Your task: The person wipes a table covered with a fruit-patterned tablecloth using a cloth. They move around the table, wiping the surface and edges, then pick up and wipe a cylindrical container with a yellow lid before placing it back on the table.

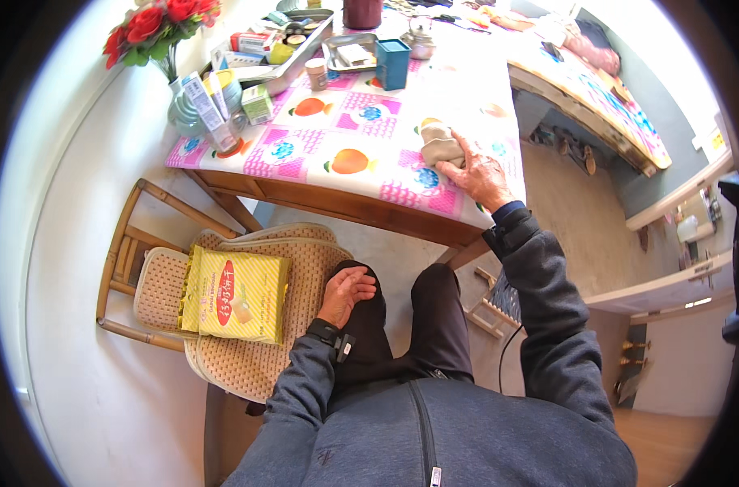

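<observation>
My right hand (pixel 480 176) presses on a folded beige cloth (pixel 440 146) near the right front corner of the table, thumb and fingers along its right side. The table bears a patterned tablecloth (pixel 321 137) with printed fruit and pink checks. My left hand (pixel 347 295) rests on my left thigh, palm partly turned up, fingers loosely together and slightly curled, nothing seen in it. Left of that hand a yellow striped biscuit packet (pixel 238 295) lies on the woven seat mat (pixel 308 255) of a bamboo chair (pixel 119 255).
A blue-green tin (pixel 392 64), a small lidded jar (pixel 316 74), a metal teapot (pixel 419 38) and a metal tray (pixel 296 61) of boxes stand farther back. At the left are a vase (pixel 184 109) with red flowers and a green box (pixel 257 105). A low stool (pixel 488 310) stands below the table's right corner.
</observation>
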### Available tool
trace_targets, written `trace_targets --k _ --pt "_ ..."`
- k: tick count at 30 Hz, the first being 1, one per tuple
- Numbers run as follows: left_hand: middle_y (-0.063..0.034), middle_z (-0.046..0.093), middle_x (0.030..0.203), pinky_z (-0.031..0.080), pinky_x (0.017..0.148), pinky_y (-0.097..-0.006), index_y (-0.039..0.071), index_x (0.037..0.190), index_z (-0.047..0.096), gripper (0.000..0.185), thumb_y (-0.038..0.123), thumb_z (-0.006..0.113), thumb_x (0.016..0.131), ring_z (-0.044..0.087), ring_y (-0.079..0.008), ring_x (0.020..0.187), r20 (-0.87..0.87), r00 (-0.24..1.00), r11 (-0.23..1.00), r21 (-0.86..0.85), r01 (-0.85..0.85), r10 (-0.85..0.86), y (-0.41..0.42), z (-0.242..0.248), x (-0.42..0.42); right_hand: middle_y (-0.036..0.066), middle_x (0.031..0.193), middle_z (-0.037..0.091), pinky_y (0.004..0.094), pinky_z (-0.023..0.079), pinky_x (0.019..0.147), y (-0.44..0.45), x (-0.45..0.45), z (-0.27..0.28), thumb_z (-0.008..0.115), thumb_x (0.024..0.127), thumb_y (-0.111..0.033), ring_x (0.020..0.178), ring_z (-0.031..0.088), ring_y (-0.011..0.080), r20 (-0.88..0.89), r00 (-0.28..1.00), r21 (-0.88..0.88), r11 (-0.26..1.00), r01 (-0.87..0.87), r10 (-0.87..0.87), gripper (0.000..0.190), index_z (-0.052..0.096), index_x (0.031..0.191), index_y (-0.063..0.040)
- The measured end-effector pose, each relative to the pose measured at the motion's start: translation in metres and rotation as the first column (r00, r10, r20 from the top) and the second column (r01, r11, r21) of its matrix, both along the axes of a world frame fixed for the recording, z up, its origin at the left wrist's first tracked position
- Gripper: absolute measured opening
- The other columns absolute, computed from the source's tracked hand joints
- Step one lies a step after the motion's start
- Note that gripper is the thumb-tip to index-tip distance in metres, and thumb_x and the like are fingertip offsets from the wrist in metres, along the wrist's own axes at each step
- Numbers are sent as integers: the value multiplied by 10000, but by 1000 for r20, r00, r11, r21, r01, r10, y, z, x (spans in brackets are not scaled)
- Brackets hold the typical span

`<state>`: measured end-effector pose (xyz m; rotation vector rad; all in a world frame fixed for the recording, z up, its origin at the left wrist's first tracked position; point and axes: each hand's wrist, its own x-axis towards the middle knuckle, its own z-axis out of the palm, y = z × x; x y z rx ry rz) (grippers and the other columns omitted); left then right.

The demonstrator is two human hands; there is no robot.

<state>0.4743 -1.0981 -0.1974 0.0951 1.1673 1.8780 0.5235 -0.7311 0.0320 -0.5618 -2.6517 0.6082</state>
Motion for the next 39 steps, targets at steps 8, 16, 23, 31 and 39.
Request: trace_targets --k 8,16,23,31,39 --pt "-215 777 1232 653 967 -423 -32 1438 616 395 230 643 1143 794 -281 1041 124 992 968 241 -65 36 -5 -27 -5 283 1584 607 500 505 1186 -17 -112 -6 784 1014 -402 1419 619 481 123 957 92 957 -275 263 783 493 1673 -96" --pt "-243 759 1280 638 1021 -457 -32 1474 579 446 272 638 1154 791 -299 1093 243 970 925 362 -115 26 -9 -34 -14 237 1528 641 491 515 1182 -32 -261 -21 766 1017 -446 1391 644 448 92 958 197 938 -286 273 781 477 1669 -127" --pt "-240 761 1272 637 1017 -455 -29 1469 586 432 278 617 1167 791 -294 1084 271 962 909 388 -150 43 -12 -37 -21 209 1523 674 480 530 1145 -54 -298 -19 762 1032 -470 1345 681 406 60 907 109 900 -421 417 730 524 1664 -191" --pt "-245 760 1274 644 1017 -468 -31 1478 589 428 271 605 1176 790 -297 1091 259 966 919 373 -125 27 -5 -40 -20 196 1565 642 470 549 1166 -118 -232 -4 777 1015 -198 1390 663 421 -9 693 96 691 -717 721 577 623 1570 -155" --pt "-246 769 1253 651 1004 -461 -34 1453 603 406 262 601 1176 800 -297 1058 266 962 918 363 -161 64 -11 -42 -16 68 1234 781 310 597 994 -141 -198 21 765 1081 -169 1126 708 109 -204 731 -556 537 -634 651 455 667 1515 -73"
